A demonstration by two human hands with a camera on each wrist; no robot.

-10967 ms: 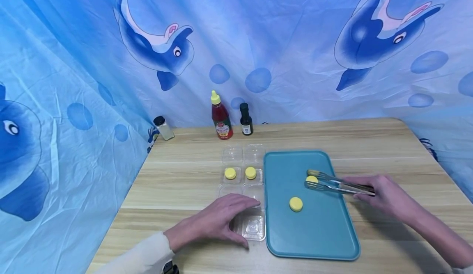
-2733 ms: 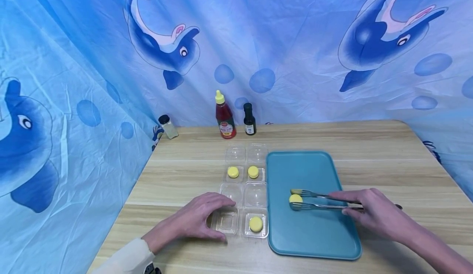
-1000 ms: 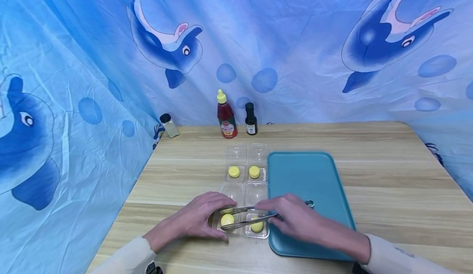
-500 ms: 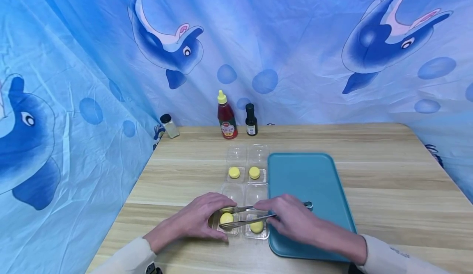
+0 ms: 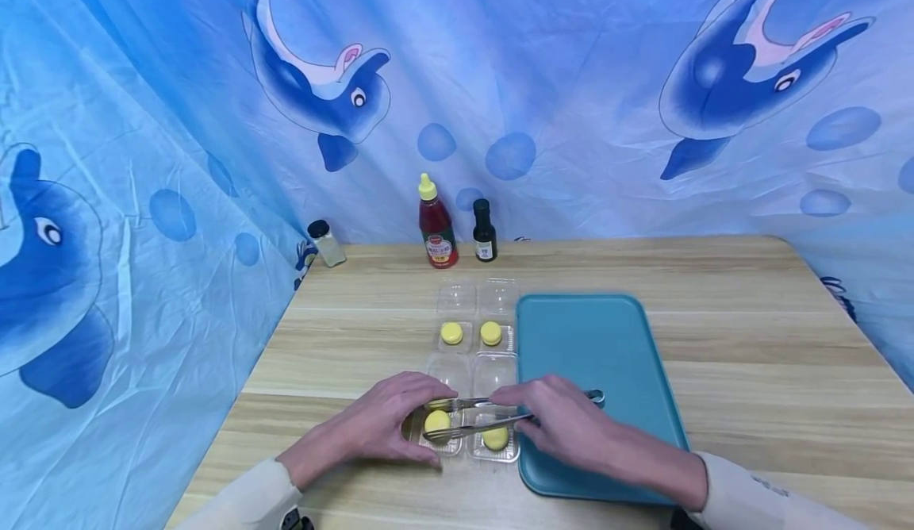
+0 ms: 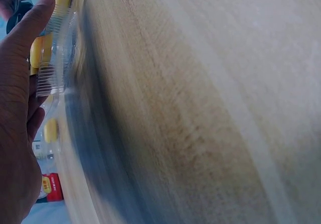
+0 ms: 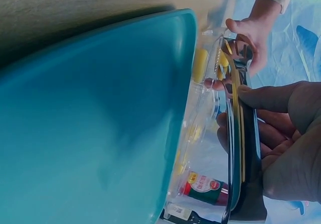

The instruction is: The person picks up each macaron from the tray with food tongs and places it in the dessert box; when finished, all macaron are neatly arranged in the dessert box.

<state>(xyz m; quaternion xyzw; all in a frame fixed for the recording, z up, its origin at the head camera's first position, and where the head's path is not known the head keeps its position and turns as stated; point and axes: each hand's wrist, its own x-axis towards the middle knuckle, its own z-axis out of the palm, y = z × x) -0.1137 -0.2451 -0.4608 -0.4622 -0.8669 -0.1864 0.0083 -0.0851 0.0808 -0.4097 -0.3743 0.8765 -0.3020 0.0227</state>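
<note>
My right hand (image 5: 571,427) grips metal tongs (image 5: 477,428), whose tips stand on both sides of a yellow macaron (image 5: 438,421) in the near left clear plastic box (image 5: 454,449). Whether the tips still squeeze it, I cannot tell. My left hand (image 5: 378,419) holds that box, thumb at the near side and fingers at the far side; the left wrist view shows the thumb (image 6: 37,20) along the ribbed wall. Partly behind the tongs, another macaron (image 5: 496,438) sits in the near right box (image 5: 508,452). Two more macarons (image 5: 451,332) (image 5: 490,333) lie in the far boxes.
A blue tray (image 5: 593,339) with nothing on it lies right of the boxes, under my right forearm. Open lids (image 5: 494,373) stand behind the boxes. At the back are a red sauce bottle (image 5: 438,232), a dark bottle (image 5: 484,232) and a black-capped shaker (image 5: 327,244).
Two macarons have left the tray for the near boxes. My right hand carried the last leftward in the tongs; my left hand moved from the right box to the left. The last half second is nearly still.
</note>
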